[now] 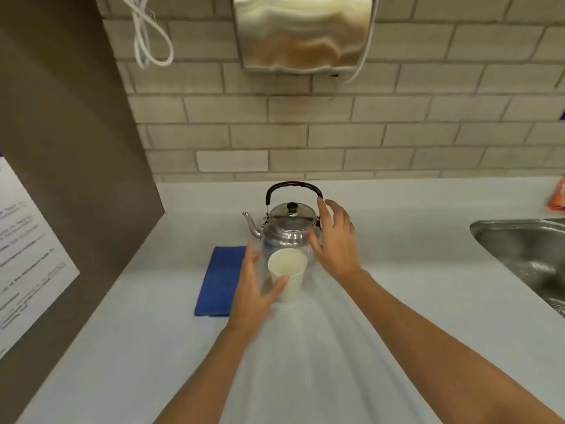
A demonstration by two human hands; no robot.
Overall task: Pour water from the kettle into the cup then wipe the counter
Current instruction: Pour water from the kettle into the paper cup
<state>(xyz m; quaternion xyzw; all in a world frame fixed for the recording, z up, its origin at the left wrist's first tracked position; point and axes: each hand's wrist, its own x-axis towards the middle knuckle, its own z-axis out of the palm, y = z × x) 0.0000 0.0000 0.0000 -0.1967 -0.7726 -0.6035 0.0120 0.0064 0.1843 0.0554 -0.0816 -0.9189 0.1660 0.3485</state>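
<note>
Our left hand (255, 289) is spread wide beside the paper cup (287, 273), thumb touching its near wall, fingers not yet wrapped round it. Our right hand (336, 240) is also spread, next to the right flank of the kettle (289, 229) with the fingertips up by the end of the black handle (293, 186), gripping nothing. The kettle stands upright on the surface (305, 347) at twelve o'clock from the cup, just behind it, spout pointing to nine o'clock.

We judge the step in hand to be taking hold. We would do well to grip the handle at its top, so the kettle hangs level, and to steady the light cup before tipping, bringing the spout over its mouth slowly.

The folded blue cloth (221, 283) lies at nine o'clock from the cup, close by for wiping. The sink (526, 252) sits well apart at three o'clock. Nothing blocks either reach; the cup's lightness is the main risk.
</note>
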